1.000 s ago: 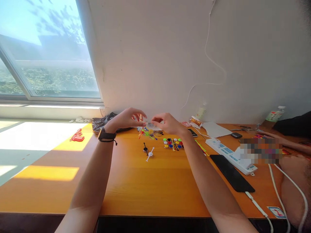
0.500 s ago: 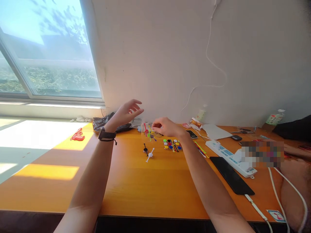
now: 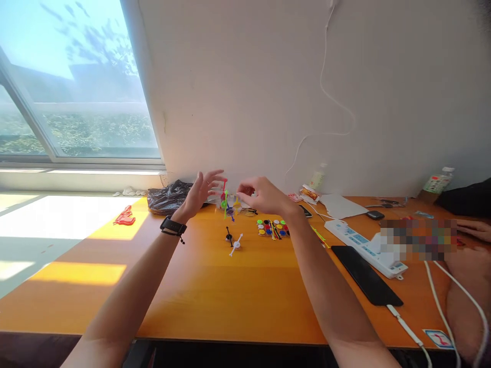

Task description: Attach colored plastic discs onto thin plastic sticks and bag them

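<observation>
Arrow cluster (image 3: 225, 204) at my right hand (image 3: 264, 195): red, bright green, blue and yellow. Paired spinners: one black arrow spinner (image 3: 229, 237), one white arrow spinner (image 3: 236, 245). Disc set (image 3: 283, 232): green, white, yellow, red and blue, crossed by yellow and black strips (image 3: 274, 230). My watch (image 3: 172, 226): black, as is the glossy plastic bag (image 3: 169, 198). Pistol-shaped piece (image 3: 125, 216): plain red. Power strip (image 3: 360, 244): white, with pale blue socket panels. Flat slab (image 3: 366, 275): solid black. Sticker (image 3: 438, 338): white, blue-edged, bearing a red figure. Tabletop (image 3: 230, 301): orange-brown, barred with bright sunlight. Wall (image 3: 238, 92): greyish white.
</observation>
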`<state>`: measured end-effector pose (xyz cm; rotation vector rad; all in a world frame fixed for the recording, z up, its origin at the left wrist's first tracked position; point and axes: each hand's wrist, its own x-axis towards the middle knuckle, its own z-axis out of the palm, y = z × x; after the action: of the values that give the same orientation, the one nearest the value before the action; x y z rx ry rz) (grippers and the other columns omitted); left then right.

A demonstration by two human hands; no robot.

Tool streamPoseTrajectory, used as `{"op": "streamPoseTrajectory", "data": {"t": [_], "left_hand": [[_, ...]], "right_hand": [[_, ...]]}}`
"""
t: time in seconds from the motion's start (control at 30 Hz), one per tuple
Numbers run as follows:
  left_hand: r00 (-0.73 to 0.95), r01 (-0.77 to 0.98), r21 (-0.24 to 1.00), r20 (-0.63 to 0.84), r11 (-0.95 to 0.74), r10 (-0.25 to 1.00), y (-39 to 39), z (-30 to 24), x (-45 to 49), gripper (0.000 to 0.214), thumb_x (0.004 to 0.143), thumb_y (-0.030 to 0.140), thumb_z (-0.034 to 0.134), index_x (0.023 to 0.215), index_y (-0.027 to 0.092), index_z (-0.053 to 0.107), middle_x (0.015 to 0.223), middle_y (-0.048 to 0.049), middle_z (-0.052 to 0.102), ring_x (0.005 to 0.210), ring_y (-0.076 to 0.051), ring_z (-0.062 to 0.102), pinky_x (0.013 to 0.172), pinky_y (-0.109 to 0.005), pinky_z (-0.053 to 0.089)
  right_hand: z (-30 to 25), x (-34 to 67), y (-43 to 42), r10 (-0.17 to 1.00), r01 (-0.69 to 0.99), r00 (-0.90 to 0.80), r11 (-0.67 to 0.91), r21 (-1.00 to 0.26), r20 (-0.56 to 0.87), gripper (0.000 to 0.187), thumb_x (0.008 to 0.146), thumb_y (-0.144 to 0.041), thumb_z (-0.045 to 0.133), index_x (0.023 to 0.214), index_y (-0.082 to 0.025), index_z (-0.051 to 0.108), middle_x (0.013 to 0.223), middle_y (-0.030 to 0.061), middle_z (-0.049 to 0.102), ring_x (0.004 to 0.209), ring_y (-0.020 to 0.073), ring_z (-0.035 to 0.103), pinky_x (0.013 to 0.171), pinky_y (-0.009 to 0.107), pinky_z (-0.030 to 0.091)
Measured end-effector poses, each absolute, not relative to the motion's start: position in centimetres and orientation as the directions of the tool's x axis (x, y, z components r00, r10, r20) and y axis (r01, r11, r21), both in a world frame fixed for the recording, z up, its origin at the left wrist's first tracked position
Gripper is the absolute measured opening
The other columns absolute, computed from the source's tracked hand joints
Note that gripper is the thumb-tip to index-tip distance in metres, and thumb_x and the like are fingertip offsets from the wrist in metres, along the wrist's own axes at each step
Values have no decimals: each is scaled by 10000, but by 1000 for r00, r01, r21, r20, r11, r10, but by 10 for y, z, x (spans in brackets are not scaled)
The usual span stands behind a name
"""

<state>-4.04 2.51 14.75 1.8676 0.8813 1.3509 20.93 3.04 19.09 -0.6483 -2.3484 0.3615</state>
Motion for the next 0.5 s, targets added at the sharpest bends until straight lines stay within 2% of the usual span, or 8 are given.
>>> {"op": "streamPoseTrajectory", "data": {"t": [0.07, 0.13, 0.2, 0.27, 0.37, 0.43, 0.5], "left_hand": [[292, 58, 873, 448, -484, 845, 20, 120, -45, 859, 947, 864, 163, 1484, 288, 506, 1413, -147, 640, 1233, -301, 663, 922, -459, 603], [348, 10, 909, 388, -417, 854, 12, 92, -49, 833, 909, 885, 355, 1489, 306, 501, 1441, -169, 627, 1271, -345, 645, 903, -505, 604], [388, 21, 928, 335, -371, 859, 2, 68, -51, 813, 851, 788, 630, 1494, 309, 494, 1413, -184, 647, 1235, -366, 669, 900, -521, 603], [452, 17, 958, 249, -287, 856, -6, 50, -49, 834, 790, 612, 812, 1491, 298, 489, 1325, -175, 693, 1156, -350, 711, 905, -489, 598], [418, -24, 978, 196, -206, 887, -12, 36, -40, 702, 768, 379, 893, 1377, 255, 568, 1152, -136, 742, 958, -272, 751, 757, -350, 582], [369, -42, 978, 205, -204, 907, -12, 33, -34, 540, 765, 333, 902, 1219, 203, 643, 1023, -105, 748, 820, -214, 730, 652, -280, 537], [336, -36, 976, 214, -214, 917, -12, 33, -29, 401, 795, 357, 884, 1082, 163, 682, 953, -97, 745, 751, -179, 698, 601, -250, 503]], "right_hand": [[189, 202, 31, 525, 340, -704, 840, -422, 479, 147, 900, -260, 604, 804, -184, 687, 749, 13, 662, 688, 152, 543, 641, 290, 384], [185, 195, 32, 503, 293, -730, 842, -453, 463, 142, 906, -262, 602, 829, -188, 695, 780, 13, 675, 702, 152, 550, 642, 286, 385], [181, 189, 32, 474, 254, -776, 839, -482, 416, 127, 905, -257, 613, 846, -193, 704, 808, 14, 691, 719, 152, 559, 649, 283, 388], [180, 184, 29, 445, 244, -817, 843, -479, 366, 115, 898, -238, 623, 829, -193, 704, 800, 11, 693, 723, 153, 558, 654, 283, 383], [181, 181, 21, 440, 257, -786, 872, -416, 435, 132, 912, -211, 600, 824, -185, 695, 834, 20, 706, 757, 155, 562, 684, 284, 379], [183, 181, 16, 439, 271, -781, 879, -392, 445, 127, 914, -197, 599, 835, -179, 697, 875, 29, 721, 776, 154, 572, 691, 281, 377], [183, 182, 14, 421, 276, -831, 879, -389, 363, 113, 901, -179, 615, 839, -177, 709, 891, 31, 732, 765, 147, 581, 673, 274, 372]]}}
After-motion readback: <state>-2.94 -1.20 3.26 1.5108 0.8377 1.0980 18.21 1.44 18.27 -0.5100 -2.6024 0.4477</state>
